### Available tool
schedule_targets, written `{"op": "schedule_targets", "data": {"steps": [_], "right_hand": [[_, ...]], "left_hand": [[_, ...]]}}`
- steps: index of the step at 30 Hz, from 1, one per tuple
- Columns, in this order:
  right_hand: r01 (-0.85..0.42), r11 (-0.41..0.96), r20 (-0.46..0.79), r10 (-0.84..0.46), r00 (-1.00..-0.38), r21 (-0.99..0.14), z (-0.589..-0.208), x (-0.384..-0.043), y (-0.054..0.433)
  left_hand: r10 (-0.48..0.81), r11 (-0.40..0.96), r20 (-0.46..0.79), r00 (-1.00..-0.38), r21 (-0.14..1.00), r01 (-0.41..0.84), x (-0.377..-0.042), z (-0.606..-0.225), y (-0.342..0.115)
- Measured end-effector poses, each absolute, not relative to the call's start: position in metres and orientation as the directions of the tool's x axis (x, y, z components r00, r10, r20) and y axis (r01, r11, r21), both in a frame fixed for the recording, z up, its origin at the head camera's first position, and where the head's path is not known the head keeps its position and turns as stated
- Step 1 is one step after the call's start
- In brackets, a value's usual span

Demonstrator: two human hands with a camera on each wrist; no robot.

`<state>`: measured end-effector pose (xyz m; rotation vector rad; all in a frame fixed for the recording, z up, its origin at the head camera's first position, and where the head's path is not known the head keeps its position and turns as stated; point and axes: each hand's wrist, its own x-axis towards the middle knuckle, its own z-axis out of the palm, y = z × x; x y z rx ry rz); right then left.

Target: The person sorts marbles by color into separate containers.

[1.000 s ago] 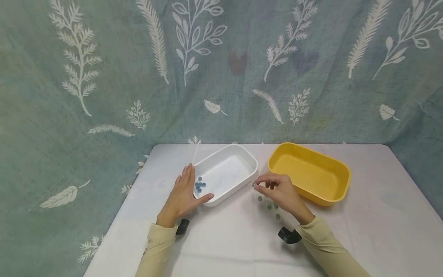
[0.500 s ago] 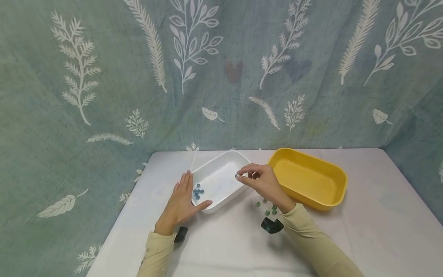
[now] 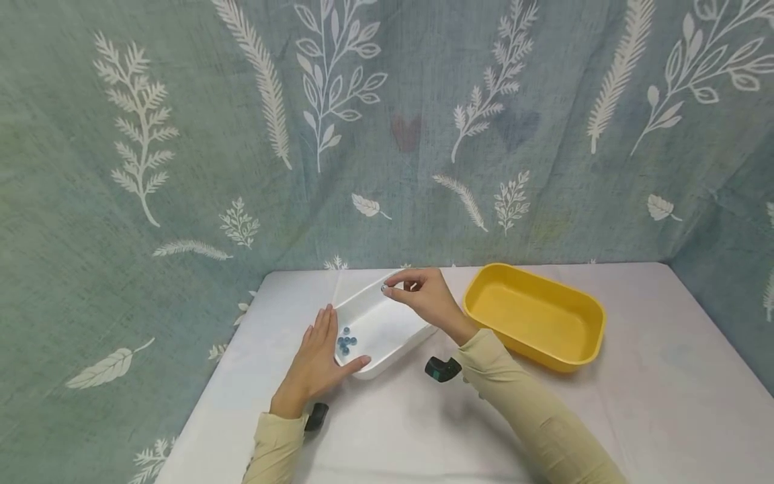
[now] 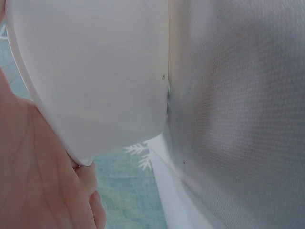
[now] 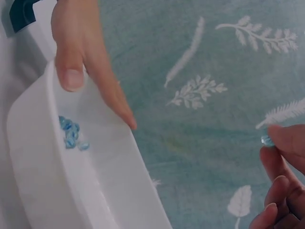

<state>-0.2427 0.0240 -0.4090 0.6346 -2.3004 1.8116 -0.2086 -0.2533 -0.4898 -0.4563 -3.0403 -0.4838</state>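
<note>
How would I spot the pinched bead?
Find the white tray, left of the yellow tray. In the head view, the right hand partly covers it, pinching a small blue bead. Other blue beads lie inside the tray; this one is held up.

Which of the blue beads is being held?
The bead pinched by the right hand; the other visible blue beads lie clustered in the white tray, near the left hand.

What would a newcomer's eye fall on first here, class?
Probably the bright yellow, rounded rectangular tray, right of centre in the head view. To its left, a similarly shaped white tray holds small, shiny blue beads near the left hand; seemingly above it, the right hand pinches another blue bead.
</note>
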Motion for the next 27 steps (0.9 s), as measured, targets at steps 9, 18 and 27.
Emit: {"op": "schedule_targets", "data": {"steps": [9, 18, 27], "right_hand": [[-0.391, 0.186, 0.34, -0.256, -0.905, -0.901, -0.403, -0.26, -0.001], [-0.349, 0.24, 0.287, -0.26, -0.922, -0.906, -0.404, -0.273, -0.025], [-0.34, 0.321, 0.25, -0.29, -0.924, -0.884, -0.415, -0.286, -0.04]], "left_hand": [[0.283, 0.909, 0.092, -0.955, 0.292, 0.298, -0.209, -0.491, -0.253], [0.285, 0.911, 0.092, -0.954, 0.283, 0.299, -0.208, -0.492, -0.253], [0.293, 0.906, 0.105, -0.95, 0.286, 0.311, -0.209, -0.491, -0.253]]}}
